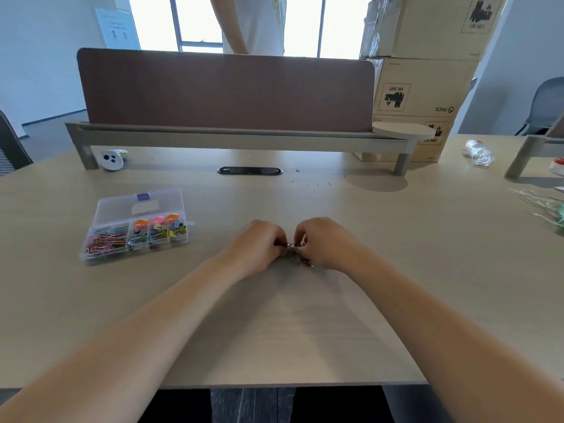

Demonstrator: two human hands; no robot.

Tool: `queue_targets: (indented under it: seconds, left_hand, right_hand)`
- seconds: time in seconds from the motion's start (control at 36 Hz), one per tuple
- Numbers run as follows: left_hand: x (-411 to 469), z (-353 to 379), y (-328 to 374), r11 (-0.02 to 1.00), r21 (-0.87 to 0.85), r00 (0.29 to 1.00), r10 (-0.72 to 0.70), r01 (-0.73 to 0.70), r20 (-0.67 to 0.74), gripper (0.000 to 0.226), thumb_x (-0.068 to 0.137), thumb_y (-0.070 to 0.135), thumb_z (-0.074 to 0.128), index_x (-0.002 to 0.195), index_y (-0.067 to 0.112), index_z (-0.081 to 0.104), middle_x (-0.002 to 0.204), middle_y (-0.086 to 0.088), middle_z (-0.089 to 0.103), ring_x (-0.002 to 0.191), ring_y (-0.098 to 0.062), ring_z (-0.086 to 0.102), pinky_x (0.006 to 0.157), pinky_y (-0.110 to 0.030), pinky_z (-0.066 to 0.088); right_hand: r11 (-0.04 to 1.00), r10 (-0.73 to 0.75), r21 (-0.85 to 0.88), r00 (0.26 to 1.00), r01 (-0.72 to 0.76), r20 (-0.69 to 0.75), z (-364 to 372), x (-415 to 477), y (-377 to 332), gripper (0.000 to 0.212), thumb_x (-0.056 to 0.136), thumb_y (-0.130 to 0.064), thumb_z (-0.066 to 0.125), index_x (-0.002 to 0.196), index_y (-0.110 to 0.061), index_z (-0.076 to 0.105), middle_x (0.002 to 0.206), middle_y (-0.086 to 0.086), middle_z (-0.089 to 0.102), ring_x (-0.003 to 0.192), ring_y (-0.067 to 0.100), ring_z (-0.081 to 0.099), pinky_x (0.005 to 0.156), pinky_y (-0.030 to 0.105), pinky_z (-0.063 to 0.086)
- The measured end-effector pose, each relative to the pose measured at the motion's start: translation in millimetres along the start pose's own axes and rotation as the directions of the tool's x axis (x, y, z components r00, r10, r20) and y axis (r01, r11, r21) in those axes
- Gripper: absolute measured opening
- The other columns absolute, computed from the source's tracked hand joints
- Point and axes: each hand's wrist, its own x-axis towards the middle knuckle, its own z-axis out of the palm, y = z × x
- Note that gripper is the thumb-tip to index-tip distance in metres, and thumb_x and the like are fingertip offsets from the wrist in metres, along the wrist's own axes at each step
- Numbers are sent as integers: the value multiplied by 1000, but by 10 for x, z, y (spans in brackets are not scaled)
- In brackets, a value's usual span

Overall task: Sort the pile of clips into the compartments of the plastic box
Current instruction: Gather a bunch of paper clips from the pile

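Bare table (290, 331) surface runs from the near edge up between the forearms, and a wide bare strip separates the plastic box (102, 210), far left, from the left hand (259, 242). Left hand and right hand (325, 241) flank the pile of clips (297, 254), barring side approach. The brown partition (225, 90) on its shelf rail (238, 138) walls off the far edge; cardboard boxes (427, 87) and loose string (540, 206) bound the right

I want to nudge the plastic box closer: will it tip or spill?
Probably slides, not tips: the plastic box sits low and wide on the smooth table. Likely light, being thin clear plastic. With its lid open, a jolt might scatter clips.
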Motion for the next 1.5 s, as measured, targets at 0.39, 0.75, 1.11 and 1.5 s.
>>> queue_targets:
  seconds: [0.39,0.75,1.11,1.5]
  left_hand:
    - [-46,-140,45,996,-72,999,-48,46,-19,11,83,27,69,92,22,74,91,2,71,83,-14,58,65,-24,36]
    - [-138,-240,38,988,-133,997,-75,72,-15,14,83,22,70,95,17,75,92,-1,70,81,-14,58,65,-22,38]
    - [-293,-463,-330,979,-173,991,-121,111,-49,16,85,30,69,95,18,74,87,3,68,72,-11,57,66,-26,45]
    - [-706,-1151,-1378,951,-119,940,-302,285,-161,13,87,29,66,90,18,72,82,9,64,76,-9,56,63,-22,41]
  right_hand:
    - [1000,18,22,1000,-18,-8,-18,9,1,22,79,-7,55,90,-25,61,102,0,65,98,21,59,77,31,50]
    - [994,16,111,999,-12,-36,-112,21,-135,19,81,-10,56,84,-28,60,83,-11,57,78,12,55,54,20,37]
    - [984,-42,172,999,39,10,-95,156,-502,12,85,-11,65,86,-23,61,80,-7,62,62,10,61,59,24,46]
    - [946,-211,261,976,192,47,76,750,-1563,10,88,-7,64,85,-17,61,75,2,68,58,14,66,59,25,51]
